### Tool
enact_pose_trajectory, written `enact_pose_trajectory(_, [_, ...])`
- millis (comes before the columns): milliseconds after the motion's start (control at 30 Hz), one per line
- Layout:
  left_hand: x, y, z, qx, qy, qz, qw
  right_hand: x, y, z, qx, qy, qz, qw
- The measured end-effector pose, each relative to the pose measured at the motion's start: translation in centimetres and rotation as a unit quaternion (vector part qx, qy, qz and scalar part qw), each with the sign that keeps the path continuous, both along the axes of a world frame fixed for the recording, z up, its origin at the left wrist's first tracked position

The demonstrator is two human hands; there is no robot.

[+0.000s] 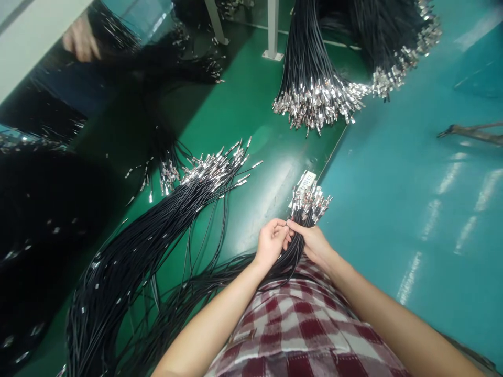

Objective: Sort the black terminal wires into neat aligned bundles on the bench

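Observation:
A bundle of black cables (291, 257) with silvery metal terminals (312, 201) at its end lies across my lap, terminals pointing away from me. My right hand (315, 244) is closed around the bundle just below the terminals, its thumb reaching left across the cables. Beside it, my left hand (272, 242) has its fingers curled in a pinch, meeting the right thumb at the bundle's left side. What the left fingertips hold is too small to make out. A white printed label (307, 181) shows among the terminals.
To the left, a thick bunch of black cables (133, 256) lies on the green surface (251, 131). More cables with terminals (314, 104) hang at the top. Another person's hand (81, 39) is at upper left, near a pale beam (35, 42). A brown stick-like object (471, 131) is at right.

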State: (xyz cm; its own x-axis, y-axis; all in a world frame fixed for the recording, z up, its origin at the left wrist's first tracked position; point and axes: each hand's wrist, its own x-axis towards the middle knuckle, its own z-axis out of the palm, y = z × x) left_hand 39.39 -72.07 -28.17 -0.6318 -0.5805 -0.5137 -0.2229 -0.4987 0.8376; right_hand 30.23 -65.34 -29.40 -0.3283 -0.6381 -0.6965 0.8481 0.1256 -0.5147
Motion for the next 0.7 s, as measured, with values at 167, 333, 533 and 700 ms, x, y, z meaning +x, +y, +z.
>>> enact_pose_trajectory(167, [2.4,-1.1,0.2,-0.095,-0.079,-0.016,0.992,-0.4,0.4,-0.3,0.036,-0.002,-0.026,0.999])
enact_pose_trajectory(333, [4.6,-1.0,0.7,-0.358,-0.204,-0.180,0.893,-0.3,0.8,-0.3,0.018,-0.017,-0.015,1.000])
enact_pose_trajectory(533, [5.2,0.3,-0.2,-0.393,-0.228,-0.281,0.845,0.3,1.1,-0.7,0.038,-0.006,-0.036,0.999])
enact_pose_trajectory(700, [6.7,1.8,2.3,-0.276,-0.186,-0.289,0.897,0.5,0.3,1.4,-0.002,-0.017,-0.061,0.998])
